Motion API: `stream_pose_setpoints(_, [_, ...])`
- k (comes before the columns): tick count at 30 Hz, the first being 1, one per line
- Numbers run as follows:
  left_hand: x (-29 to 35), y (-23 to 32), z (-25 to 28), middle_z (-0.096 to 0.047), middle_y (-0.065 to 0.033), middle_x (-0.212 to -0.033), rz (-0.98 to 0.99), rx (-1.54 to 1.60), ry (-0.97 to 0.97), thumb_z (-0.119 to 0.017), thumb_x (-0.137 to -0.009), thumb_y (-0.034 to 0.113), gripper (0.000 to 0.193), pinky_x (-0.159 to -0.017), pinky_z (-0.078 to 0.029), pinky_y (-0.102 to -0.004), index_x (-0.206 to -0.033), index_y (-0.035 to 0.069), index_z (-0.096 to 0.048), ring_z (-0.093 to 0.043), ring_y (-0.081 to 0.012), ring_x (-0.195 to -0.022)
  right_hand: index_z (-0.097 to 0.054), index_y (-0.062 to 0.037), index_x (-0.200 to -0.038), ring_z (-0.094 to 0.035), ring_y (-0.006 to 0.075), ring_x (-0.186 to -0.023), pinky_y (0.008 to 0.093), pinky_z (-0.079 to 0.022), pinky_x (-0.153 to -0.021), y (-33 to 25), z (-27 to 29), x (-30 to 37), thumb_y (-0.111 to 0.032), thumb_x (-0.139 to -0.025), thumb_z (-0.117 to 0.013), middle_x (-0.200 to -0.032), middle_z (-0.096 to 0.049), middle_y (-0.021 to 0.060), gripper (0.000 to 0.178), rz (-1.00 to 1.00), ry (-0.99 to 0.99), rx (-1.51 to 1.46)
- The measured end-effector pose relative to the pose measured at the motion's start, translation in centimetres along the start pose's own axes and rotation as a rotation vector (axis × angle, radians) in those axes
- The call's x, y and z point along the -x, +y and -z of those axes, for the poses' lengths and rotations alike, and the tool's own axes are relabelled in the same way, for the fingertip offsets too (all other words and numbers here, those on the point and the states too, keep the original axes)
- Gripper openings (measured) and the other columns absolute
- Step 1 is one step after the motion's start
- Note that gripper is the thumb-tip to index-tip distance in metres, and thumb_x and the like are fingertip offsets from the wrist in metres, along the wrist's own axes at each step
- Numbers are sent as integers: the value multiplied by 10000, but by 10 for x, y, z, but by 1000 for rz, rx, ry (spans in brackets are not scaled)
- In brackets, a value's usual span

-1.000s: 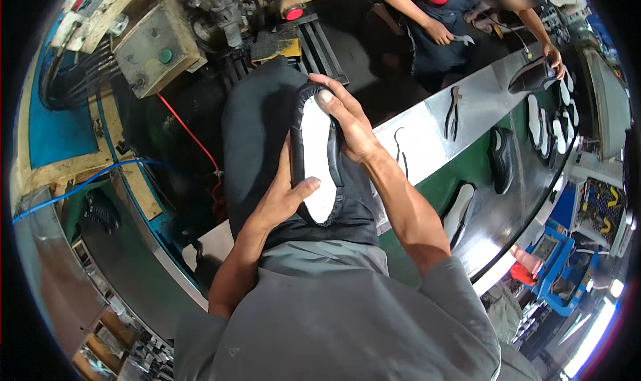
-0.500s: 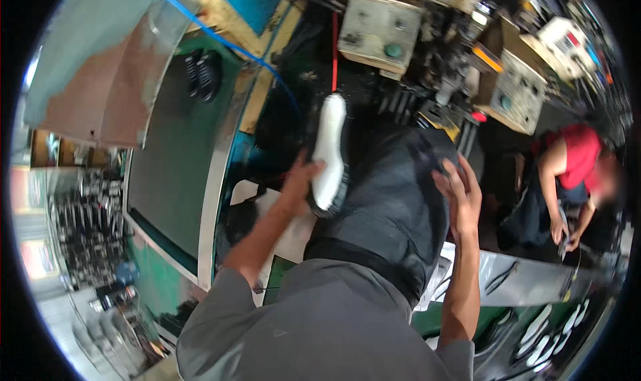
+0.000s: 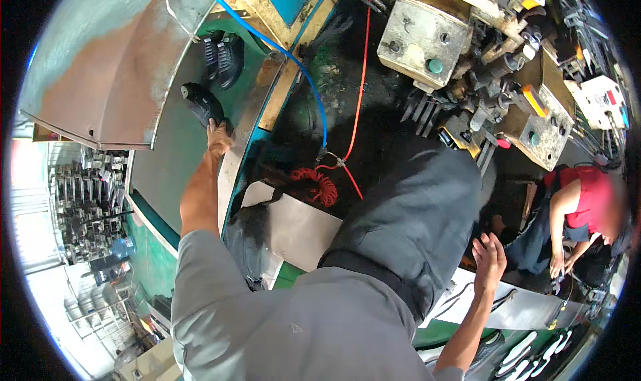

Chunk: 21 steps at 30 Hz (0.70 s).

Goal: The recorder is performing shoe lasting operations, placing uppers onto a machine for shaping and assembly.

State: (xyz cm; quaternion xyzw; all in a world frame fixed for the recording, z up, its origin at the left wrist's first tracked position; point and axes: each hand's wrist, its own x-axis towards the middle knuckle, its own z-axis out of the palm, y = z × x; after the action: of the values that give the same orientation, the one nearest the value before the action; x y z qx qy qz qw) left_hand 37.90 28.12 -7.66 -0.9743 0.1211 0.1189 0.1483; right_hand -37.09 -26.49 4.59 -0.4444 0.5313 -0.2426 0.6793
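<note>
My left hand [image 3: 218, 139] is stretched out over the green belt at the left, its fingers closed on one end of a black shoe [image 3: 202, 104]. That shoe is upper side up, its other end pointing away from me. Just beyond it, a pair of black laced shoes [image 3: 222, 59] stands side by side on the belt [image 3: 163, 174]. Whether the held shoe rests on the belt, I cannot tell. My right hand [image 3: 490, 259] hangs in the air to the right of my leg, fingers apart and holding nothing.
A metal hood [image 3: 100, 80] overhangs the belt. A blue hose [image 3: 310, 80] and red coiled hose [image 3: 317, 186] lie ahead. Machine control boxes [image 3: 424, 40] stand at the far right. A co-worker in red [image 3: 581, 207] sits at the right, near several white soles [image 3: 517, 347].
My left hand has carried the shoe from in front of my lap leftward over the belt; its white sole no longer shows. My right hand has moved lower and to the right.
</note>
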Motion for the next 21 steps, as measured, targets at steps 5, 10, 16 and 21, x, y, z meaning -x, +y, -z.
stream_pose_setpoints(5, [12,-20,42,-515,-374,-1577,-70,56,38,-665,-940,287,510,-1254,-393,-556,-1396,63,-714,-436,-538,-1521,-568,-6,-1506,-723,262,-1189,413,-556,-1037,19,42,0,-344,-1102,-687,-1356,-722,109,541,-19,-6,7])
stream_pose_setpoints(10, [106,226,80,-719,-283,-1267,-474,514,233,-648,-969,132,339,-1081,-528,-511,-1285,42,-733,-656,-461,-1244,-581,11,-1496,-692,246,-1247,426,-544,-1070,41,134,63,-323,-1097,-686,-1386,-706,127,531,7,265,275])
stream_pose_setpoints(16, [263,376,167,-690,-222,-1371,-1071,910,143,-615,-1000,19,393,-1131,-507,-439,-1381,41,-708,-656,-397,-1293,-524,-20,-1585,-632,327,-1395,423,-511,-1154,94,222,117,-160,-1057,-647,-1522,-644,211,560,-119,550,884])
stream_pose_setpoints(21, [344,475,128,-607,-186,-1486,-1551,765,-121,-582,-963,-66,459,-1202,-425,-483,-1409,-2,-666,-544,-398,-1420,-478,-20,-1611,-622,415,-1375,461,-482,-1172,218,291,296,-412,-915,-802,-1477,-635,303,862,-359,1145,587])
